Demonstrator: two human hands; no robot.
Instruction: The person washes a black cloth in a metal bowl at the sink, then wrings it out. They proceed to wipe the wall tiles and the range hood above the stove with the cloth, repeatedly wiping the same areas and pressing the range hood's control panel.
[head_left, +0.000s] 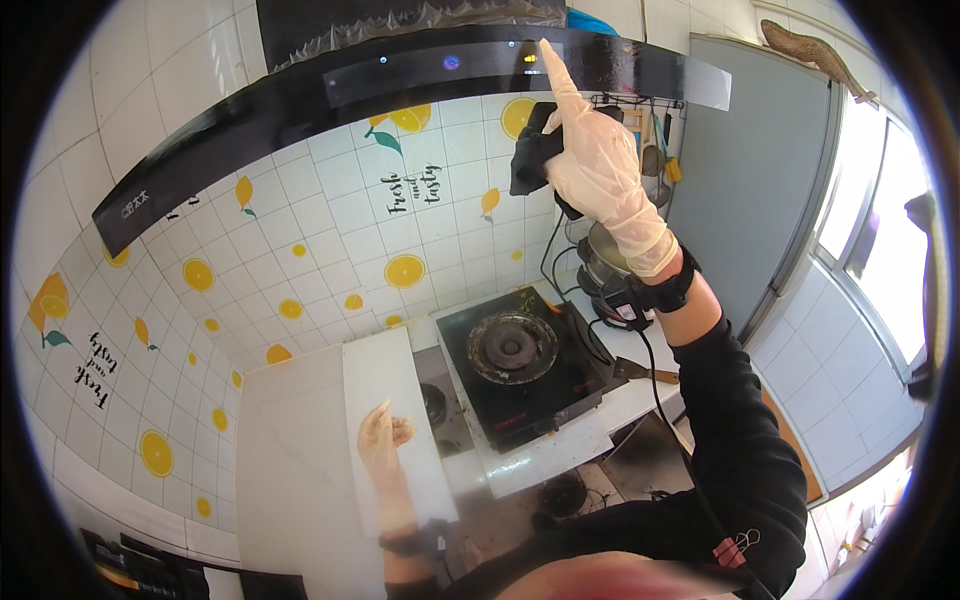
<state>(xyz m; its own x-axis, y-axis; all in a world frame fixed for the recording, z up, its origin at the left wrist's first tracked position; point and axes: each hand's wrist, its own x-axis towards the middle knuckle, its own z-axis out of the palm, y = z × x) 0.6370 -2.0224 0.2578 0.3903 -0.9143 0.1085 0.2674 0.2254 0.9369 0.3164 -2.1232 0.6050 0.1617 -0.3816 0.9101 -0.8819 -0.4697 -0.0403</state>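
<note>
My right hand (600, 165), in a thin cream-coloured glove, is raised to the black range hood (270, 112). Its index finger points up at the lit control panel (450, 64), beside a small yellow light. Black cloth or padding (534, 161) shows by the curled fingers; whether they grip it I cannot tell. Gloved too, my left hand (386, 442) hangs above the white counter at lower left, fingers loosely bent, holding nothing visible. Both wrists wear black straps. Between the hands lies a black gas stove (480, 405) with one round burner (512, 347).
A metal pot (600, 259) on a black base, with cables, stands right of the stove. A spatula (637, 371) lies near the stove's right corner. Utensils hang from a wall rack (637, 101). A tall grey cabinet or refrigerator (742, 165) stands at right, near a window.
</note>
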